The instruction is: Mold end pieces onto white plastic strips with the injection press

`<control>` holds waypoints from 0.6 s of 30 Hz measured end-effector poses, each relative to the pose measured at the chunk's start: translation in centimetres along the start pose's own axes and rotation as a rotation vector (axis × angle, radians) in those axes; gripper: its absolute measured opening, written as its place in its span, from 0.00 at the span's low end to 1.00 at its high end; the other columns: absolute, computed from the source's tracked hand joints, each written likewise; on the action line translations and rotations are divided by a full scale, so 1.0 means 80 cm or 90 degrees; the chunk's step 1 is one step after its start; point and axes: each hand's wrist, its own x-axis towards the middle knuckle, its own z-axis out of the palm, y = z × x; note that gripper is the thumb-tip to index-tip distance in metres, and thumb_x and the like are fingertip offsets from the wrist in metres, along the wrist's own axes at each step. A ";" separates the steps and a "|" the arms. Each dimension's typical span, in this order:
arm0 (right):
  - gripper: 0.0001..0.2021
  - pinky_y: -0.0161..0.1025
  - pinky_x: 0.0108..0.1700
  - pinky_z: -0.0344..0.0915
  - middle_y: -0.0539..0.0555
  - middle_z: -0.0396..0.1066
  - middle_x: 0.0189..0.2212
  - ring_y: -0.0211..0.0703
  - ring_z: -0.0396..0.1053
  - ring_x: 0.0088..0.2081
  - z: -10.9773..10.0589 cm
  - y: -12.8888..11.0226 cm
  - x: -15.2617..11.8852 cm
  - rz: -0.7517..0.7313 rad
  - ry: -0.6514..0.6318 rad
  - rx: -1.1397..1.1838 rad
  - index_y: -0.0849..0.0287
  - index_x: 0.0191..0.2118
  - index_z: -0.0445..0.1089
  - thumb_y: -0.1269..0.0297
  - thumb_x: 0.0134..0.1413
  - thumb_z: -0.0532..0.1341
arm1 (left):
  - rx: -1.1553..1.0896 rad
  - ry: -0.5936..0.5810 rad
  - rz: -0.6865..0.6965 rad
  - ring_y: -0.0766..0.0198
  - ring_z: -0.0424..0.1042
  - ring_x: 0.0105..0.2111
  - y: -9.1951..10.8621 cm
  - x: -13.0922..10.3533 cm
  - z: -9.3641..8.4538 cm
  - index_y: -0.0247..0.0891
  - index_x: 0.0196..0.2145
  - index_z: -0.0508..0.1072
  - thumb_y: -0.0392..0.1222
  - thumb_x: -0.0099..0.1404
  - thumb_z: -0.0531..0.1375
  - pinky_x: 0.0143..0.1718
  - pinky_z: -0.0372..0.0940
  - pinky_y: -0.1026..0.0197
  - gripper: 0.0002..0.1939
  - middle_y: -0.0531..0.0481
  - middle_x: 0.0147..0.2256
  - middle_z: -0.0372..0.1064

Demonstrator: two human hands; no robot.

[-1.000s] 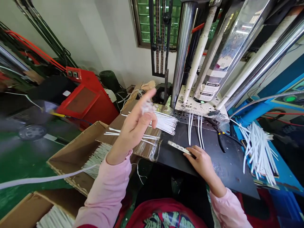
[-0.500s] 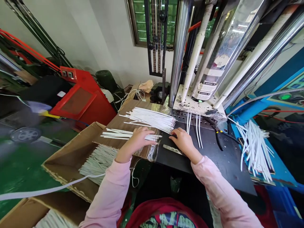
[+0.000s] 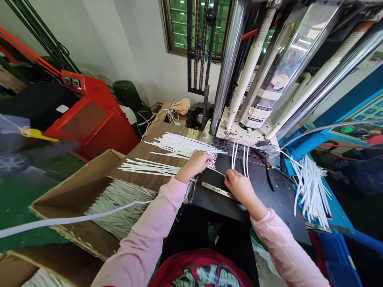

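Observation:
My left hand [image 3: 197, 161] is closed in a pinch at the right end of a pile of thin white strips [image 3: 176, 144], its fingertips on the strip ends. Lower on the black work surface, my right hand [image 3: 237, 184] pinches the end of one white strip [image 3: 216, 171] that stretches from beside my left hand. A smaller group of white strips [image 3: 149, 167] lies partly behind my left wrist. In front of my right hand, two pairs of white strips [image 3: 234, 155] stick out from under the machine's white plate [image 3: 239, 134]. A narrow metal bar [image 3: 217, 189] lies just left of my right hand.
Cardboard boxes [image 3: 72, 175] stand at the left, one with many white strips [image 3: 119, 207]. Pliers [image 3: 269, 173] lie right of the plate. More strips [image 3: 312, 191] are heaped on a blue ledge. A red machine [image 3: 92, 115] stands back left; a white band [image 3: 74, 219] crosses the boxes.
My left hand has moved right and up from the smaller group to the main pile's end and closed. My right hand has come down and right, drawing one white strip's end from the pile.

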 end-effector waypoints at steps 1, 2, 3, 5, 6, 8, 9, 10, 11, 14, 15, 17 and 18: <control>0.10 0.36 0.31 0.57 0.55 0.74 0.35 0.41 0.72 0.31 -0.001 0.010 -0.011 -0.002 0.011 0.006 0.60 0.44 0.71 0.68 0.68 0.52 | -0.003 -0.001 0.005 0.55 0.72 0.44 0.001 0.004 0.005 0.41 0.35 0.79 0.34 0.67 0.58 0.52 0.57 0.53 0.09 0.48 0.39 0.77; 0.10 0.36 0.32 0.58 0.55 0.74 0.36 0.41 0.71 0.32 -0.001 0.020 -0.021 -0.007 0.023 0.013 0.60 0.46 0.71 0.68 0.68 0.52 | -0.004 0.001 0.006 0.55 0.72 0.44 0.002 0.007 0.008 0.41 0.35 0.79 0.34 0.67 0.58 0.52 0.56 0.52 0.10 0.47 0.39 0.77; 0.11 0.36 0.33 0.59 0.55 0.74 0.36 0.41 0.72 0.32 -0.002 0.029 -0.030 -0.013 0.040 0.019 0.60 0.47 0.71 0.69 0.68 0.52 | -0.005 0.005 0.003 0.54 0.71 0.44 0.000 0.009 0.011 0.41 0.34 0.79 0.34 0.67 0.57 0.52 0.56 0.52 0.10 0.47 0.38 0.77; 0.12 0.37 0.38 0.63 0.56 0.74 0.38 0.43 0.72 0.35 -0.004 0.045 -0.047 -0.019 0.082 0.026 0.60 0.48 0.72 0.69 0.68 0.51 | -0.005 0.018 -0.012 0.54 0.71 0.44 -0.006 0.012 0.015 0.39 0.33 0.79 0.34 0.67 0.57 0.52 0.57 0.51 0.10 0.45 0.38 0.76; 0.13 0.38 0.41 0.64 0.57 0.74 0.39 0.45 0.72 0.37 -0.005 0.052 -0.055 -0.014 0.105 0.029 0.60 0.47 0.73 0.68 0.68 0.51 | -0.005 0.025 -0.021 0.54 0.71 0.44 -0.010 0.012 0.015 0.39 0.33 0.78 0.35 0.67 0.56 0.52 0.57 0.51 0.10 0.45 0.38 0.76; 0.12 0.40 0.45 0.65 0.58 0.74 0.41 0.47 0.71 0.41 -0.008 0.065 -0.071 0.013 0.158 0.045 0.59 0.45 0.73 0.67 0.68 0.52 | -0.006 0.037 -0.042 0.54 0.71 0.43 -0.021 0.009 0.014 0.39 0.36 0.78 0.35 0.66 0.57 0.51 0.59 0.51 0.08 0.45 0.38 0.75; 0.12 0.41 0.47 0.66 0.58 0.73 0.42 0.47 0.71 0.43 -0.010 0.072 -0.079 0.032 0.187 0.055 0.59 0.45 0.74 0.67 0.68 0.52 | -0.006 0.043 -0.056 0.54 0.71 0.42 -0.026 0.007 0.012 0.39 0.39 0.78 0.35 0.66 0.58 0.50 0.60 0.52 0.08 0.46 0.37 0.75; 0.12 0.41 0.48 0.66 0.58 0.73 0.43 0.47 0.71 0.44 -0.011 0.080 -0.086 0.052 0.219 0.066 0.58 0.46 0.74 0.66 0.68 0.53 | -0.006 0.048 -0.070 0.55 0.71 0.41 -0.031 0.004 0.010 0.39 0.43 0.77 0.35 0.65 0.59 0.49 0.61 0.53 0.10 0.46 0.36 0.75; 0.12 0.42 0.48 0.66 0.58 0.73 0.44 0.48 0.70 0.45 -0.011 0.087 -0.094 0.071 0.255 0.075 0.58 0.47 0.74 0.66 0.68 0.53 | -0.007 0.053 -0.086 0.55 0.72 0.40 -0.036 0.002 0.008 0.38 0.48 0.75 0.36 0.65 0.59 0.47 0.62 0.55 0.13 0.47 0.35 0.75; 0.12 0.44 0.48 0.67 0.58 0.72 0.42 0.48 0.70 0.44 -0.006 0.109 -0.111 0.114 0.366 0.095 0.57 0.47 0.75 0.64 0.68 0.55 | -0.007 0.052 -0.122 0.58 0.73 0.36 -0.044 0.000 -0.002 0.36 0.55 0.71 0.38 0.66 0.59 0.44 0.64 0.58 0.19 0.48 0.34 0.75; 0.12 0.44 0.48 0.67 0.58 0.71 0.41 0.48 0.70 0.44 -0.004 0.115 -0.115 0.125 0.395 0.100 0.57 0.47 0.76 0.63 0.68 0.55 | -0.005 0.049 -0.130 0.58 0.73 0.36 -0.045 0.001 -0.004 0.36 0.54 0.72 0.39 0.67 0.59 0.44 0.64 0.59 0.19 0.48 0.34 0.75; 0.12 0.44 0.46 0.67 0.58 0.71 0.40 0.48 0.70 0.42 0.001 0.121 -0.120 0.147 0.423 0.113 0.57 0.47 0.76 0.63 0.68 0.56 | 0.009 0.052 -0.155 0.58 0.73 0.39 -0.044 0.005 -0.008 0.37 0.53 0.73 0.40 0.67 0.59 0.45 0.64 0.59 0.17 0.46 0.38 0.75; 0.12 0.44 0.45 0.68 0.58 0.71 0.40 0.48 0.70 0.42 0.003 0.122 -0.120 0.154 0.425 0.118 0.56 0.47 0.76 0.62 0.68 0.56 | 0.022 0.060 -0.175 0.57 0.73 0.41 -0.043 0.008 -0.010 0.37 0.52 0.73 0.41 0.67 0.60 0.46 0.64 0.58 0.16 0.44 0.41 0.75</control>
